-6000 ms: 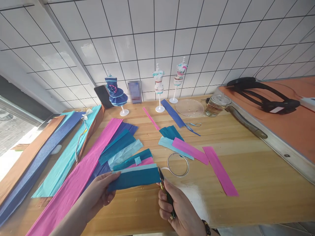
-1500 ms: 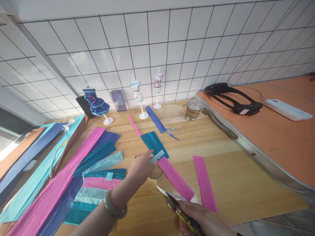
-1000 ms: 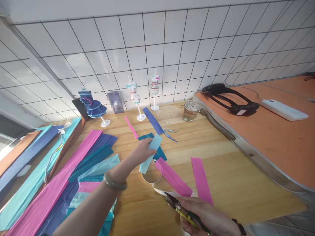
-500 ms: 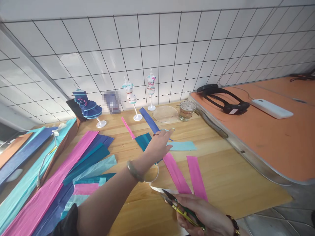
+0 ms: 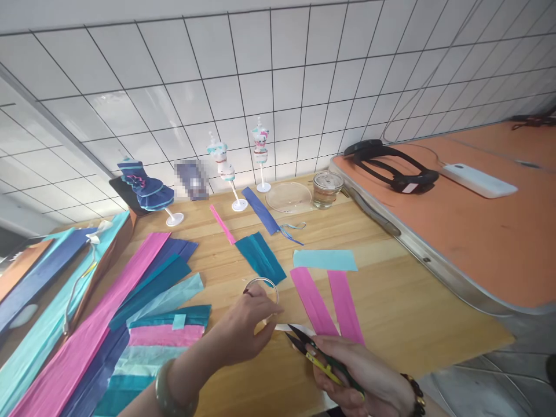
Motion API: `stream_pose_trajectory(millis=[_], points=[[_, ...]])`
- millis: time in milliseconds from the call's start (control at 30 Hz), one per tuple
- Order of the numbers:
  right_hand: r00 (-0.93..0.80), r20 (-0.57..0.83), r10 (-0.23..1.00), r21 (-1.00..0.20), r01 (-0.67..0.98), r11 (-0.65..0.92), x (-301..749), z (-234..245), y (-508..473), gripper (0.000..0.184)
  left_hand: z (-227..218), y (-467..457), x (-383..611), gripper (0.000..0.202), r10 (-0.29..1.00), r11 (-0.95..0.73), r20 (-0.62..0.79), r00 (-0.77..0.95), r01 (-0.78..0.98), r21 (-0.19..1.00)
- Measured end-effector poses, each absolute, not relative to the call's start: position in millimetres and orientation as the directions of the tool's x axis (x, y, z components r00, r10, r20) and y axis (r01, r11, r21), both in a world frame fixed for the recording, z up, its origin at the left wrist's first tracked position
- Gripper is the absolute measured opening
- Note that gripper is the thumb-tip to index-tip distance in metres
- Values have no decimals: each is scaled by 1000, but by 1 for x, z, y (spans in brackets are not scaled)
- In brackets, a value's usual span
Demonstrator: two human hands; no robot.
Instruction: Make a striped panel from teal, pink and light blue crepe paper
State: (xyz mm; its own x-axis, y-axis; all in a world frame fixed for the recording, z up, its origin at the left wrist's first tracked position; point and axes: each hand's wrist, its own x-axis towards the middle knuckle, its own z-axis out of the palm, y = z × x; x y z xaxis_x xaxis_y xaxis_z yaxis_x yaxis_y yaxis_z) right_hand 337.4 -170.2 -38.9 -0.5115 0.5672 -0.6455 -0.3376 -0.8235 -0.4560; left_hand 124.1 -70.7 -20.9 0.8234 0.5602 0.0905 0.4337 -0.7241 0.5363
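Note:
My right hand (image 5: 347, 370) grips thread snips (image 5: 319, 362) with dark blades, parted at the tips, and yellow and dark handles. A narrow white strip (image 5: 284, 327) runs behind the blades toward this hand. My left hand (image 5: 247, 327) has its fingers curled round the near side of a thin pale ring (image 5: 264, 280); the hand hides part of the ring. Two pink fabric strips (image 5: 313, 301) lie just beyond my right hand, below a light blue strip (image 5: 325, 260). Farther back are a teal piece (image 5: 260, 256) and a blue strip (image 5: 262, 211).
Small dress forms (image 5: 225, 165) stand along the tiled wall, one in a blue dress (image 5: 145, 188). A clear disc (image 5: 286, 198) and a lidded glass jar (image 5: 326, 190) sit beside them. Many fabric strips (image 5: 99, 313) cover the left. An orange-topped table (image 5: 473, 231) adjoins at right.
My left hand has drawn back toward me, from the loose threads by the blue strip to the ring. The snips stay in my right hand. The view has shifted slightly.

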Motion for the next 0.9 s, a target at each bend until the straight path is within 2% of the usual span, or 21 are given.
stream_pose_trajectory(millis=[100,267,567,667,733,800,833,867,900], points=[[-499,-683,533,-438,-304,-846,338,-38,-169,31,-24,-79,114,35,557,-723,96,825,425,544],[-515,-683,518,-437,-280,-855,339,-39,-172,28,-32,-76,120,20,559,-728,76,826,444,522],[-463,-723,514,-496,-171,-851,336,-34,-187,33,-38,-66,124,18,561,-731,75,824,451,512],[-427,-692,582,-582,-147,-800,353,-22,-188,40,-38,-66,123,17,567,-726,72,821,456,514],[-283,-641,713,-719,-104,-687,374,-16,-186,41,-35,-67,122,16,575,-719,69,815,463,519],[-11,-483,876,-870,115,-479,398,-17,-180,42,-31,-69,123,21,585,-709,54,809,478,518],[126,-388,913,-865,292,-408,410,-21,-176,45,-29,-70,123,24,588,-706,40,808,487,514],[294,-239,926,-787,499,-361,421,-27,-171,48,-27,-71,123,26,588,-702,20,809,498,509],[375,-79,924,-610,715,-342,432,-34,-167,49,-24,-72,124,27,587,-699,-6,810,510,501]])
